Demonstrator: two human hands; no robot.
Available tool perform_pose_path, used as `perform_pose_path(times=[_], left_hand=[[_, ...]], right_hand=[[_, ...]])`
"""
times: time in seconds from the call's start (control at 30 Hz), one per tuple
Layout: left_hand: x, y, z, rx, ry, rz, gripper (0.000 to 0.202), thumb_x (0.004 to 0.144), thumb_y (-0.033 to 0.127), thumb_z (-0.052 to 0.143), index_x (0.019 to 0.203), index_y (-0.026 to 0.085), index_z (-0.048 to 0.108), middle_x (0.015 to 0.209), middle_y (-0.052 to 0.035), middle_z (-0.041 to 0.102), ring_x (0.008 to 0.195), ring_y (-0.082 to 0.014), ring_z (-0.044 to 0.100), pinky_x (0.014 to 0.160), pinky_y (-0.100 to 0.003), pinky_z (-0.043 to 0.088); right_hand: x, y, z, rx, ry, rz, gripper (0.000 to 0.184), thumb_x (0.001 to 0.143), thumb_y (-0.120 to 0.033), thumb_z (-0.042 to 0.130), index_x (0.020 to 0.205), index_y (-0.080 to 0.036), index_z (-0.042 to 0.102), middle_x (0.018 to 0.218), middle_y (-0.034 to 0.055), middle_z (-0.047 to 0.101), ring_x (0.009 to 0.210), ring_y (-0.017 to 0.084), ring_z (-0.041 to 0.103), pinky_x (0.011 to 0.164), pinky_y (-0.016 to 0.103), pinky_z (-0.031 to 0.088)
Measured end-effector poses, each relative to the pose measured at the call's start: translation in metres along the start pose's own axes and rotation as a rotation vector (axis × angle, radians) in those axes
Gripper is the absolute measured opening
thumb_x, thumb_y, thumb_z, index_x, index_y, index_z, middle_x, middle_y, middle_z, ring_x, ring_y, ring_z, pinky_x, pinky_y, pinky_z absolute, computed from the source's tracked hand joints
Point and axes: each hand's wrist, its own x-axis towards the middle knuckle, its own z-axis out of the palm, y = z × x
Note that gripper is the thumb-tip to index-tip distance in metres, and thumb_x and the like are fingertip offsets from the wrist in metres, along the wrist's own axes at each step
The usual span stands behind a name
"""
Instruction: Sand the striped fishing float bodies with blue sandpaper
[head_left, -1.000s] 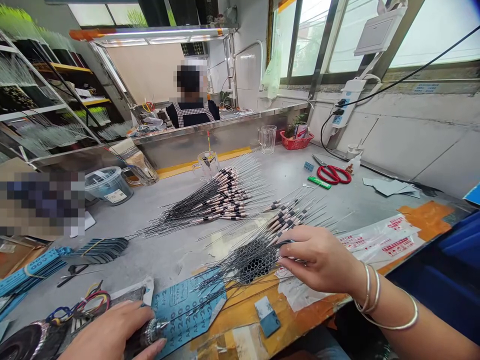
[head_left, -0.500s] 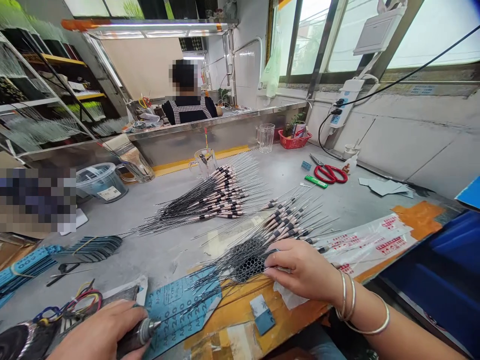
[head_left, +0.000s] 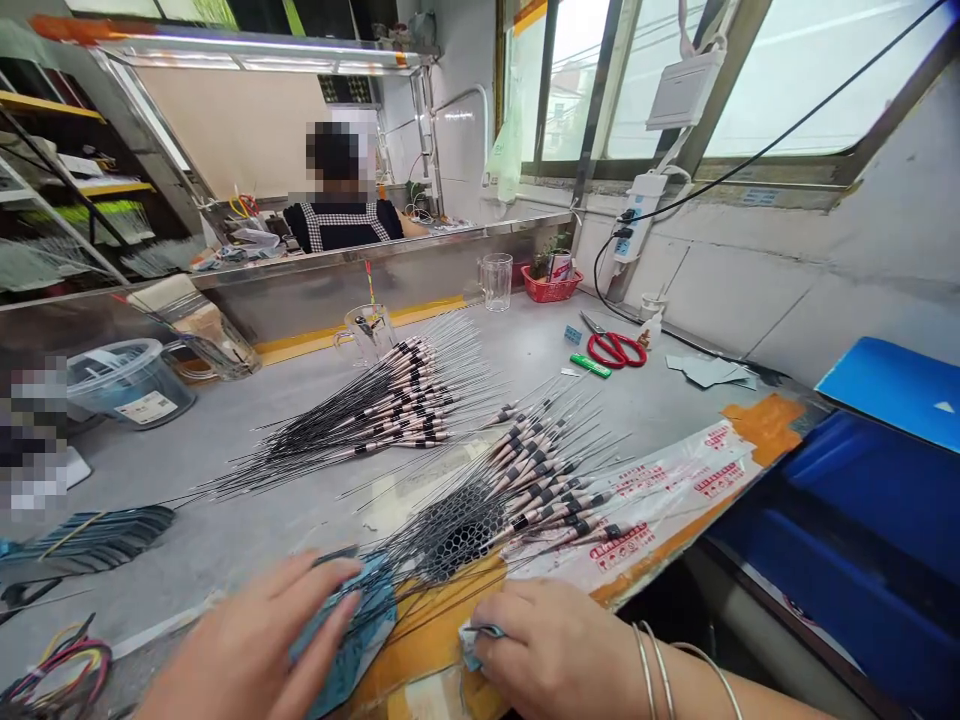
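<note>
With the left hand [head_left: 262, 635] loosely spread, its contact unclear, and the right hand [head_left: 544, 640] pinching a folded grey strip [head_left: 487, 629], it seems best to part one gently from the banded rods [head_left: 536, 470] at the right hand's twelve o'clock, leaving neighbours undisturbed.

2 hands [head_left: 262, 640] [head_left: 544, 645], 2 rod heaps [head_left: 409, 395] [head_left: 529, 465], 3 bangles [head_left: 645, 665]

The slim rods [head_left: 532, 467] show pale pink bodies ringed with black bands; the mesh [head_left: 454, 540] is black, in honeycomb hexagons. The sheet [head_left: 371, 620] is blue, the folded scrap [head_left: 489, 630] blue-grey, the surface [head_left: 225, 535] grey. Red print dots the whitish wrap [head_left: 660, 490]. Scissor handles [head_left: 616, 349] and basket [head_left: 553, 290] are red, the apron straps [head_left: 315, 228] checked black and white.
</note>
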Motion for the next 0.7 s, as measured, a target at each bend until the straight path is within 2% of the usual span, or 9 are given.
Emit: perform_pose_path(times=[0.03, 0.1, 0.2, 0.27, 0.33, 0.43, 0.57, 0.7], left_hand=[[0.015, 0.016, 0.007, -0.005, -0.001, 0.083, 0.024, 0.088, 0.037, 0.053, 0.104, 0.030, 0.069, 0.095, -0.0017, 0.074, 0.082, -0.0186, 0.071, 0.068, -0.026, 0.058], [0.039, 0.046, 0.023, 0.025, 0.023, 0.190, 0.031, 0.091, 0.024, 0.043, 0.112, 0.023, 0.066, 0.104, -0.0063, 0.073, 0.090, -0.0193, 0.070, 0.075, -0.028, 0.058], [0.064, 0.079, 0.044, 0.082, -0.048, 0.255, 0.030, 0.092, 0.026, 0.047, 0.117, 0.019, 0.062, 0.112, -0.0110, 0.070, 0.100, -0.0248, 0.068, 0.082, -0.037, 0.058], [0.072, 0.093, 0.053, 0.107, -0.139, 0.261, 0.030, 0.089, 0.025, 0.052, 0.116, 0.016, 0.062, 0.111, -0.0131, 0.069, 0.096, -0.0273, 0.069, 0.079, -0.040, 0.059], [0.076, 0.100, 0.058, 0.120, -0.192, 0.251, 0.027, 0.088, 0.019, 0.051, 0.112, 0.017, 0.064, 0.102, -0.0112, 0.070, 0.083, -0.0253, 0.071, 0.067, -0.038, 0.060], [0.075, 0.102, 0.060, 0.087, -0.194, 0.222, 0.026, 0.093, 0.019, 0.042, 0.103, 0.023, 0.066, 0.083, -0.0038, 0.067, 0.062, -0.0200, 0.068, 0.052, -0.032, 0.057], [0.071, 0.099, 0.063, -0.027, -0.070, 0.240, 0.030, 0.098, 0.028, 0.035, 0.103, 0.025, 0.064, 0.081, -0.0032, 0.064, 0.061, -0.0186, 0.068, 0.051, -0.030, 0.056], [0.070, 0.098, 0.063, -0.103, 0.018, 0.286, 0.030, 0.098, 0.029, 0.034, 0.102, 0.023, 0.064, 0.080, -0.0035, 0.065, 0.063, -0.0170, 0.068, 0.051, -0.027, 0.056]], right_hand=[[-0.003, 0.004, -0.008, 0.038, -0.001, 0.028, 0.014, 0.089, -0.021, 0.047, 0.084, -0.017, 0.059, 0.081, 0.0031, 0.060, 0.064, 0.015, 0.049, 0.053, 0.029, 0.034], [-0.010, 0.012, -0.028, 0.126, -0.006, 0.103, 0.015, 0.089, -0.020, 0.045, 0.085, -0.017, 0.059, 0.081, 0.0039, 0.059, 0.067, 0.015, 0.050, 0.056, 0.028, 0.035], [-0.023, 0.026, -0.057, 0.264, 0.010, 0.191, 0.010, 0.084, -0.015, 0.050, 0.087, -0.016, 0.060, 0.081, 0.0029, 0.059, 0.073, 0.014, 0.053, 0.061, 0.025, 0.038], [-0.029, 0.037, -0.071, 0.310, -0.012, 0.248, 0.007, 0.081, -0.013, 0.056, 0.085, -0.017, 0.061, 0.079, 0.0014, 0.059, 0.074, 0.014, 0.053, 0.062, 0.024, 0.038], [-0.032, 0.048, -0.083, 0.290, -0.064, 0.283, 0.001, 0.082, -0.017, 0.060, 0.081, -0.017, 0.061, 0.076, 0.0012, 0.058, 0.073, 0.014, 0.053, 0.062, 0.024, 0.038], [-0.031, 0.064, -0.094, 0.157, -0.086, 0.290, 0.014, 0.087, -0.024, 0.057, 0.077, -0.016, 0.063, 0.078, 0.0037, 0.058, 0.074, 0.016, 0.052, 0.064, 0.027, 0.039], [-0.027, 0.078, -0.098, -0.032, -0.065, 0.257, 0.020, 0.091, -0.026, 0.050, 0.082, -0.017, 0.066, 0.085, 0.0064, 0.060, 0.079, 0.020, 0.051, 0.073, 0.033, 0.041], [-0.028, 0.080, -0.091, 0.004, -0.111, 0.263, 0.021, 0.092, -0.026, 0.048, 0.087, -0.018, 0.067, 0.089, 0.0059, 0.061, 0.078, 0.019, 0.054, 0.070, 0.031, 0.041]])
